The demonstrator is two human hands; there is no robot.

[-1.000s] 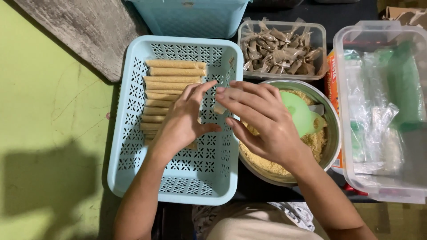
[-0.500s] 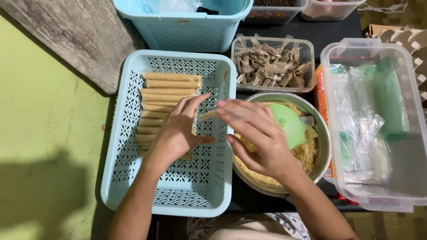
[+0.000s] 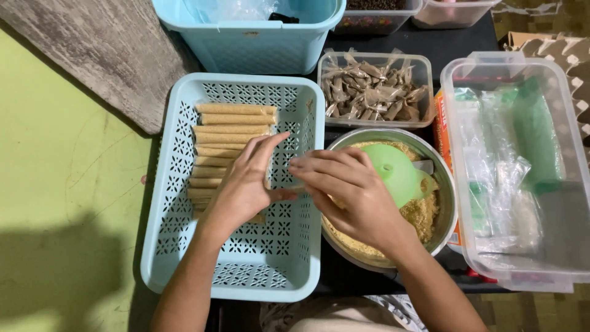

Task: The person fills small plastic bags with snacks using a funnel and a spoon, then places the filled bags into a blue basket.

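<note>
- Head view, the only one: hands at work over a low dark surface crowded with containers.
- Left hand [image 3: 243,187]: lay over the pale blue perforated basket [image 3: 178,246], fingers pressed together and stretched towards the right, thumb tucked under; it seemed to steady the near end of a slim filled tube [image 3: 268,182], most of which the hand hid.
- Right hand [image 3: 350,197]: reached across from the bowl side, fingertips [image 3: 299,165] bunched and pinching the tube's other end, just beside the left thumb; whether they twisted or merely gripped, I could not tell.
- Row of finished tan tubes [image 3: 233,126]: lay side by side along the basket's far half, stacked towards the left hand, likely so that each new one joined the line.
- Metal bowl [image 3: 442,184]: stood touching the basket's right edge, holding coarse tan crumbs [image 3: 424,215]; close enough to fill from without reaching.
- Green funnel [image 3: 396,175]: rested tilted on the crumbs, spout side up, set aside within easy grasp.
- Clear tub of small sealed brown packets [image 3: 372,89]: behind the bowl.
- Large clear lidless box [image 3: 553,270]: to the right, holding plastic bags and a green roll [image 3: 534,135].
- Second blue bin [image 3: 246,43]: beyond the basket.
- Green floor [image 3: 55,184]: to the left.
</note>
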